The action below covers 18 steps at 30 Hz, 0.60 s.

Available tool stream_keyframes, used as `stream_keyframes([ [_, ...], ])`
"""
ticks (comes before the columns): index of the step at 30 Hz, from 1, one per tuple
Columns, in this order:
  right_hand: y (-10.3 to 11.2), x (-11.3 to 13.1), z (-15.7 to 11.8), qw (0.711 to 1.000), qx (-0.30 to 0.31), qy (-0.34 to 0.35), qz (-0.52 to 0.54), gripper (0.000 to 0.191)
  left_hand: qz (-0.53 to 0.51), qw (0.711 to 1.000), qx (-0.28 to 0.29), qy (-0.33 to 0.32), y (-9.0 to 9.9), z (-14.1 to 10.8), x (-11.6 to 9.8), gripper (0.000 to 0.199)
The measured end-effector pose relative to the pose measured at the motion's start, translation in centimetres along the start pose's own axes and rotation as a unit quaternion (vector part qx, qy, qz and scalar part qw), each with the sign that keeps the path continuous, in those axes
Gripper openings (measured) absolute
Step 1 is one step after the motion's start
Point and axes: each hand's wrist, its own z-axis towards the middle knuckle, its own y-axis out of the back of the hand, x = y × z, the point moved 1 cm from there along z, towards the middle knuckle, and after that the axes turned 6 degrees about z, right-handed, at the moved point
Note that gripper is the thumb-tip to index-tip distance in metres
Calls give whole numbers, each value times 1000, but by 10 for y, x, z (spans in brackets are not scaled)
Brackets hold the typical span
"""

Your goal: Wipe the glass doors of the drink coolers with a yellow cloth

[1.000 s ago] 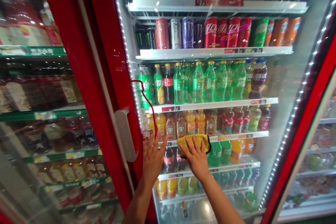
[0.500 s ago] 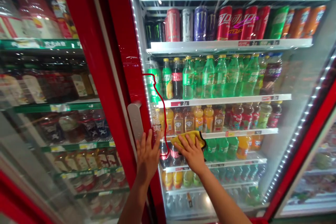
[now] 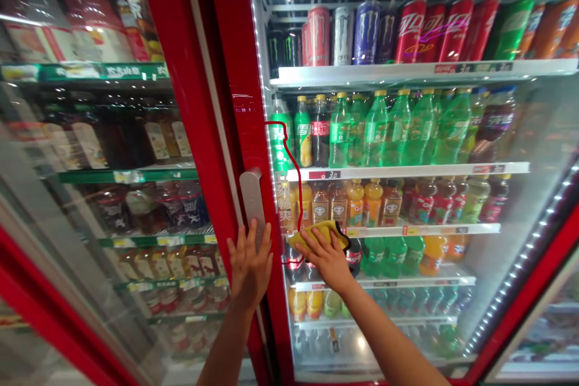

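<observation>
Two bare hands before an upright drinks cooler. The right hand (image 3: 324,256) lies palm forward with its fingers fanned out, covering a yellow, soft-textured cloth with a black bound edge (image 3: 340,240). The cloth is flattened between palm and clear glass door pane (image 3: 515,148), low and towards the pane's left side; its long axis runs roughly sideways, tilting slightly up to the right, with the tapered end pointing left and the black edge facing right. The left hand (image 3: 250,262), fingers spread and pointing upwards, overlaps the lower part of a smooth grey bar handle with a rounded top (image 3: 251,196); whether it touches the handle cannot be told. The handle stands lengthwise on a glossy red door frame (image 3: 246,120). Behind the pane, straight white shelves (image 3: 407,171) carry translucent green plastic bottles with yellow caps (image 3: 375,132) and, higher up, cylindrical metal cans (image 3: 366,33).
</observation>
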Motion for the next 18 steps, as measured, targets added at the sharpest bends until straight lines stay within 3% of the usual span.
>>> stream_keyframes([
  [4,10,-7,27,998,-40,-56,6,50,10,1000,-5,-3,3,2,5,78],
  [7,8,0,42,993,-62,-98,10,53,7,1000,-16,6,3,5,3,77],
  [13,7,1,48,995,-32,96,28,44,17,999,-35,5,5,6,-1,77],
  [18,26,-16,104,994,-101,17,45,50,50,997,-51,-6,10,15,-1,81],
])
